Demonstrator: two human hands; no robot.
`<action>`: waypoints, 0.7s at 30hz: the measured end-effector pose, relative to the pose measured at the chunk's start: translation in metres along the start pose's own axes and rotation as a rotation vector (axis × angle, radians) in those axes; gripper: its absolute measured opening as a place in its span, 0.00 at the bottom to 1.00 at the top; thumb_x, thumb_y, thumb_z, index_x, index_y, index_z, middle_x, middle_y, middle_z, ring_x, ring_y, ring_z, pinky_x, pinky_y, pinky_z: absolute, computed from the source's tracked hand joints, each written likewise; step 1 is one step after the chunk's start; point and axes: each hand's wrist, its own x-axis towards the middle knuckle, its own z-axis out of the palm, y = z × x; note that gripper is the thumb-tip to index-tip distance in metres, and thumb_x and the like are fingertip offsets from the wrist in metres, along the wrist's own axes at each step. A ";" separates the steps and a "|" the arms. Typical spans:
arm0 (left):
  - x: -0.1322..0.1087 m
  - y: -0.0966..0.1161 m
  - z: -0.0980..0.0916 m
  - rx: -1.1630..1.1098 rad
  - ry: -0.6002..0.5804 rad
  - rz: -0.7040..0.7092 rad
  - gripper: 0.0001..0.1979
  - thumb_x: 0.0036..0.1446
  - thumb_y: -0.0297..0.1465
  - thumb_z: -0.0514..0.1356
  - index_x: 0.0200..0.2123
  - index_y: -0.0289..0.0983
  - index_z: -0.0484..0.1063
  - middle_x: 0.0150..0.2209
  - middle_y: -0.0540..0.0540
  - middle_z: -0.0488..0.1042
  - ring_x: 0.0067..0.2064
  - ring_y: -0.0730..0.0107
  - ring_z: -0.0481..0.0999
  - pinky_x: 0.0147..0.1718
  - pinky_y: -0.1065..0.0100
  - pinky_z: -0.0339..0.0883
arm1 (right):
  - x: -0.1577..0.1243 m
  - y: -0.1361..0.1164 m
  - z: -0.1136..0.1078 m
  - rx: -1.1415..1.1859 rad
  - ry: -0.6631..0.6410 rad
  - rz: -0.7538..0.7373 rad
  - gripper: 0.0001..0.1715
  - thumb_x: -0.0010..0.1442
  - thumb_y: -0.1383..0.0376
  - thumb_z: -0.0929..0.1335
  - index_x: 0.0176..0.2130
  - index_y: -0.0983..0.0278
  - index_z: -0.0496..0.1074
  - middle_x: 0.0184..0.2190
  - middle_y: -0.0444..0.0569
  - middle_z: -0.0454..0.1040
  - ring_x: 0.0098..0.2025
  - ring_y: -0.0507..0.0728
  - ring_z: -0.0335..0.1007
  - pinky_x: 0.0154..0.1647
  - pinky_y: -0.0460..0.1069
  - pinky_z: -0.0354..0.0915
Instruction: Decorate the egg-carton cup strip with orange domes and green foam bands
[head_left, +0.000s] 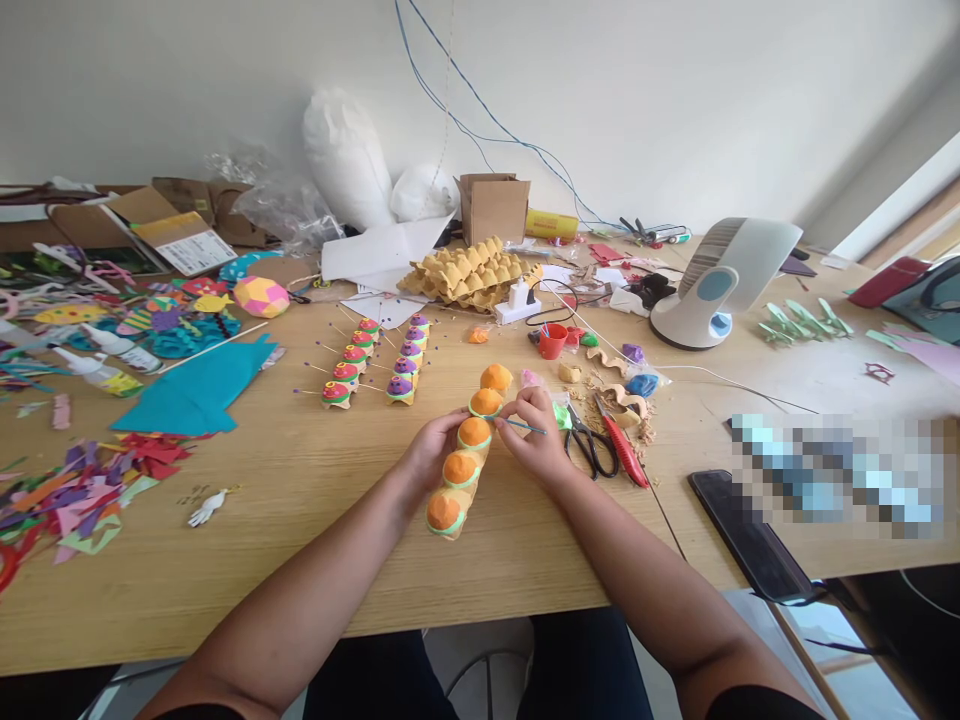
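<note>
My left hand (432, 450) is closed round the far left side of an egg-carton strip (460, 468), which is tilted above the table. Its row of several bumps is topped in orange, with light green rims along most of them. In my right hand (537, 440) is a thin blue stick (529, 427), pinched between the fingers. The stick's inner end is at the strip near the second bump; my fingers partly hide the contact. Beyond stand two finished-looking strips, one red and green (346, 372) and one purple and yellow (403, 366), both with pins stuck in their sides.
Black-handled scissors (592, 445) and a red cutter (624, 445) lie right of my right hand. Farther off are a red cup (553, 341), stacked egg trays (469, 272) and a white fan (720, 285). Coloured scraps (97, 495) and blue felt (199, 388) cover the left side.
</note>
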 end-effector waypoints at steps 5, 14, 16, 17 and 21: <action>-0.002 0.002 0.003 0.011 0.029 -0.010 0.06 0.61 0.27 0.59 0.34 0.39 0.76 0.25 0.51 0.77 0.22 0.73 0.74 0.25 0.72 0.66 | 0.000 -0.006 -0.005 0.087 -0.002 -0.009 0.06 0.62 0.65 0.69 0.32 0.59 0.72 0.37 0.48 0.65 0.43 0.58 0.65 0.48 0.57 0.65; 0.000 0.000 -0.002 0.019 -0.041 -0.010 0.04 0.60 0.28 0.61 0.36 0.40 0.77 0.24 0.51 0.77 0.23 0.73 0.75 0.24 0.73 0.67 | 0.001 -0.002 -0.001 0.058 0.011 -0.014 0.05 0.62 0.64 0.70 0.32 0.60 0.72 0.37 0.48 0.64 0.42 0.58 0.64 0.47 0.56 0.64; 0.000 0.001 -0.002 0.028 -0.048 -0.018 0.05 0.60 0.28 0.61 0.36 0.40 0.77 0.23 0.52 0.76 0.22 0.73 0.74 0.24 0.72 0.66 | 0.000 0.000 0.000 0.046 0.033 -0.013 0.05 0.62 0.64 0.70 0.32 0.59 0.72 0.37 0.47 0.64 0.41 0.58 0.64 0.47 0.56 0.64; 0.000 0.001 -0.003 0.031 -0.052 -0.020 0.05 0.59 0.29 0.61 0.36 0.40 0.78 0.23 0.51 0.76 0.21 0.73 0.73 0.24 0.72 0.66 | 0.000 0.000 0.000 0.045 0.037 -0.014 0.05 0.62 0.64 0.70 0.32 0.59 0.73 0.36 0.47 0.64 0.41 0.58 0.64 0.47 0.56 0.63; 0.001 0.001 -0.003 0.015 -0.063 -0.011 0.06 0.60 0.28 0.60 0.37 0.40 0.78 0.24 0.50 0.77 0.22 0.71 0.74 0.25 0.71 0.66 | 0.000 0.001 0.001 0.045 0.037 -0.008 0.05 0.62 0.64 0.70 0.32 0.60 0.73 0.36 0.47 0.64 0.41 0.58 0.64 0.46 0.56 0.63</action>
